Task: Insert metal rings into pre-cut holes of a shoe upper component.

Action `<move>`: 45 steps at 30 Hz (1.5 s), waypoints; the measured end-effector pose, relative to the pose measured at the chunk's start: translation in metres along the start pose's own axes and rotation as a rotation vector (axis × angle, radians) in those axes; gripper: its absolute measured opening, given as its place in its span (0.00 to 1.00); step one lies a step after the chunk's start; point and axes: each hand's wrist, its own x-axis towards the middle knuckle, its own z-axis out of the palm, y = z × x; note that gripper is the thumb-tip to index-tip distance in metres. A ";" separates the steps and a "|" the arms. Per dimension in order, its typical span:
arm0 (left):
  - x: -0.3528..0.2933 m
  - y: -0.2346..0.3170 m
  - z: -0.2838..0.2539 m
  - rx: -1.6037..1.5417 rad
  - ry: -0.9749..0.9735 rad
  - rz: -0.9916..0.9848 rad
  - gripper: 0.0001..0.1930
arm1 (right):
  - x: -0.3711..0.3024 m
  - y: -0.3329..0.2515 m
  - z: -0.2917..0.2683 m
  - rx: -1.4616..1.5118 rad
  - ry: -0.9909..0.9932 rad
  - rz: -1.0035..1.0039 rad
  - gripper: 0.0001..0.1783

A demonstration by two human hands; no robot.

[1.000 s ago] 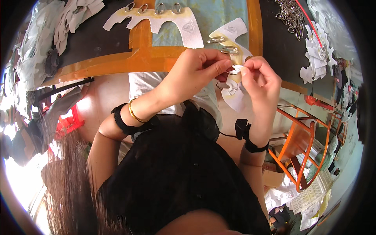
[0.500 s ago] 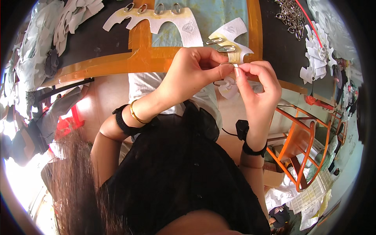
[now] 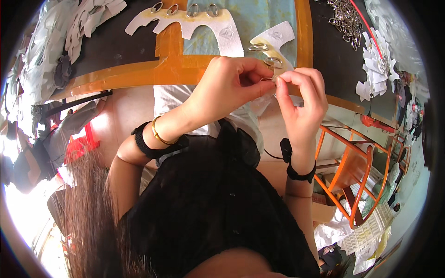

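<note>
My left hand (image 3: 236,83) pinches an oval metal ring, partly hidden by the fingers, at the table's near edge. Thumb and forefinger of my right hand (image 3: 303,95) close against it, on the end of a white cut piece (image 3: 280,33) with a yellowish stain. Two silver oval rings, a farther one (image 3: 258,47) and a nearer one (image 3: 273,62), sit along that piece's edge. The fingertips hide how ring and piece meet. To the left lies a larger white cut piece (image 3: 230,37), with several oval rings (image 3: 212,10) along its far edge.
An orange-taped border (image 3: 116,79) edges the dark table around a blue sheet (image 3: 222,46). A heap of metal rings (image 3: 345,23) lies at the far right, beside stacked white pieces (image 3: 373,60). More white pieces (image 3: 88,28) lie far left. An orange-framed chair (image 3: 357,178) stands right.
My right fingers have drawn in against my left fingertips, and the white end between them is now mostly covered. The view has shifted slightly; the pieces on the table lie as before.
</note>
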 end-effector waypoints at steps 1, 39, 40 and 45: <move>0.000 0.000 0.000 0.014 0.003 -0.002 0.09 | 0.001 0.000 -0.001 0.000 0.000 0.000 0.08; -0.004 0.019 -0.006 0.473 0.117 0.386 0.06 | 0.041 -0.004 -0.022 -0.126 -0.436 -0.228 0.14; -0.004 0.019 -0.007 0.474 0.124 0.373 0.06 | 0.042 -0.002 -0.021 -0.088 -0.478 -0.223 0.12; -0.004 0.017 -0.011 0.471 0.147 0.358 0.06 | 0.041 0.000 -0.014 -0.082 -0.382 -0.248 0.11</move>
